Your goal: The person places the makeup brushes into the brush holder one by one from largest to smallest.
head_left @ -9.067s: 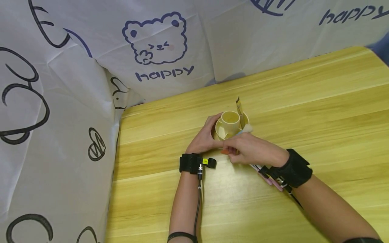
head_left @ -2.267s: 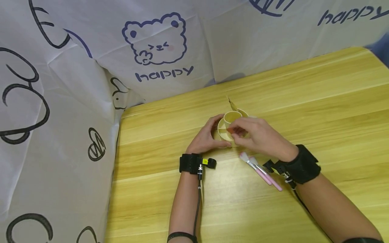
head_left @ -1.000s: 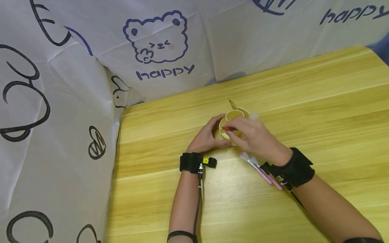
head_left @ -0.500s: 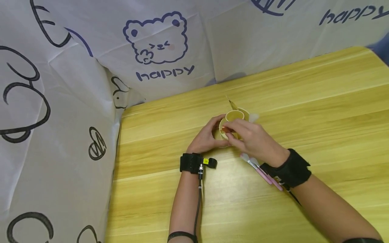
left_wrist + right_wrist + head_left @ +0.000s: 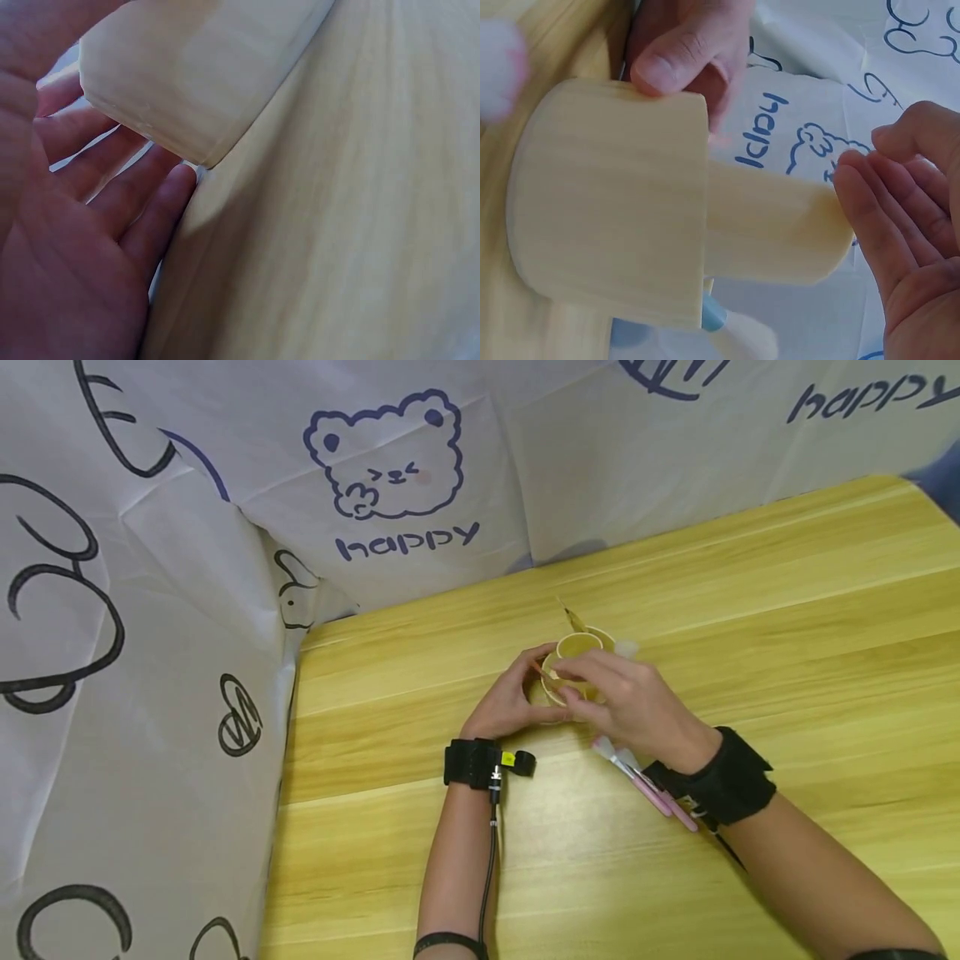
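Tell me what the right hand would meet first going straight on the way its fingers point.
In the head view, likely the thin orange item just ahead, then the left hand; depth is unclear.

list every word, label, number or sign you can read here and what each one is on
"happy" on the white backdrop, beneath the bear drawing.
"happy" on the same backdrop, at the head view's upper right.
Too small to read: the yellow label at the left wrist strap.
Unclear: sideways lettering on the backdrop in the right wrist view.
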The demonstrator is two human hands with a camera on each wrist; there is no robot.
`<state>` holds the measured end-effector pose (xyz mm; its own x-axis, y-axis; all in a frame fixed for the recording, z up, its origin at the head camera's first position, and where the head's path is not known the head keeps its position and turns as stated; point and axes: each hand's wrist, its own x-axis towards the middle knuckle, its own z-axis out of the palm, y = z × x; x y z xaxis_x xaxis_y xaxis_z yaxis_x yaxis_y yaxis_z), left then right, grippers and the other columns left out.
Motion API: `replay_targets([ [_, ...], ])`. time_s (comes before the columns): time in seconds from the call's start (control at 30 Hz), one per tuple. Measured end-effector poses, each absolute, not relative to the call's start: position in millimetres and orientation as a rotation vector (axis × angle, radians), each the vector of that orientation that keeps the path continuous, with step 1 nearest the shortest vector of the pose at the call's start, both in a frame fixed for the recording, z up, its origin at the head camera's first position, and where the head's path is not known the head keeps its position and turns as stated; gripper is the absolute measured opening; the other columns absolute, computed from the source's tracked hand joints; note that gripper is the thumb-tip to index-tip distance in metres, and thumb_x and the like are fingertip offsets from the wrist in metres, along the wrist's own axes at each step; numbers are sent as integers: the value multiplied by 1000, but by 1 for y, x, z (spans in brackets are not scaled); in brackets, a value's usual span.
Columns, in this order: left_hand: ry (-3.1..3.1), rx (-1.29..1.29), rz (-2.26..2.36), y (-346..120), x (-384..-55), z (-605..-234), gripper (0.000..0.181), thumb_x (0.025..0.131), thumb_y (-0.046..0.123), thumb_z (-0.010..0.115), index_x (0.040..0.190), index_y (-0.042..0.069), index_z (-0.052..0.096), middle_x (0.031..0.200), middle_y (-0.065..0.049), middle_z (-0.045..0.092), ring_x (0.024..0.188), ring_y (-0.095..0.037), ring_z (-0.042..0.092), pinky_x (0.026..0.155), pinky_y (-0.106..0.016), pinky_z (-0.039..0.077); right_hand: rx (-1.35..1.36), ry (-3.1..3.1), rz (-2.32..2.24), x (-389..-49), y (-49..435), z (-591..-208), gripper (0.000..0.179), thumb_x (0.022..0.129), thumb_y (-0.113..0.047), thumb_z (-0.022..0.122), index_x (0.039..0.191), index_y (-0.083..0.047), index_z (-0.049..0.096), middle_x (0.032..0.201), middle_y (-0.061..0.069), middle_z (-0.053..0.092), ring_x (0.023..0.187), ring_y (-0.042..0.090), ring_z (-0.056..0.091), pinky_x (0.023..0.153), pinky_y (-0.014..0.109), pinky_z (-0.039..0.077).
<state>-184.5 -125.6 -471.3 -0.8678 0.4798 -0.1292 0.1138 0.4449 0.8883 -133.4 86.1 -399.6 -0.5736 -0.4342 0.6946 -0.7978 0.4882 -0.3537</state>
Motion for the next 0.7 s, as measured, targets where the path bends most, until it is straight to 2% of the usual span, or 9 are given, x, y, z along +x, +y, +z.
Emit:
replay_targets([
  [0.07, 2330, 510, 1411, -125, -185, -471, 93, 77, 31, 93, 153, 38, 41, 159, 3, 46, 150, -17, 42, 125, -48, 35, 1014, -2201, 920, -134, 88, -398, 32, 75, 5, 86, 104, 4, 74, 90, 14, 75, 76, 21, 73, 60, 28, 60],
  [0.2, 2318, 537, 1422, -125, -185, -471, 98, 76, 29, 94, 156, 36, 38, 158, 3, 48, 150, -15, 42, 127, -48, 33, 1013, -2188, 925, -136, 91, -396, 29, 75, 7, 85, 102, 4, 74, 86, 13, 75, 73, 20, 72, 60, 29, 60],
  [0.37, 2290, 588, 1417, -127, -185, -471, 108, 77, 25, 91, 164, 30, 27, 164, 2, 43, 154, -16, 37, 130, -49, 26, 1004, -2198, 944, -138, 95, -394, 25, 77, 6, 84, 100, 2, 75, 86, 12, 76, 74, 20, 73, 63, 30, 62],
  [0.53, 2320, 595, 1374, -128, -185, -470, 107, 79, 25, 88, 165, 27, 24, 166, 0, 41, 154, -18, 37, 129, -49, 27, 1001, -2213, 962, -138, 97, -394, 21, 80, 4, 82, 99, 2, 75, 85, 12, 76, 74, 20, 74, 62, 31, 62],
  [0.7, 2353, 577, 1350, -128, -185, -470, 108, 78, 28, 89, 165, 28, 25, 167, 5, 39, 154, -18, 38, 129, -48, 28, 1012, -2219, 968, -138, 98, -393, 19, 80, 5, 82, 98, 2, 75, 85, 11, 76, 74, 19, 74, 62, 31, 62],
])
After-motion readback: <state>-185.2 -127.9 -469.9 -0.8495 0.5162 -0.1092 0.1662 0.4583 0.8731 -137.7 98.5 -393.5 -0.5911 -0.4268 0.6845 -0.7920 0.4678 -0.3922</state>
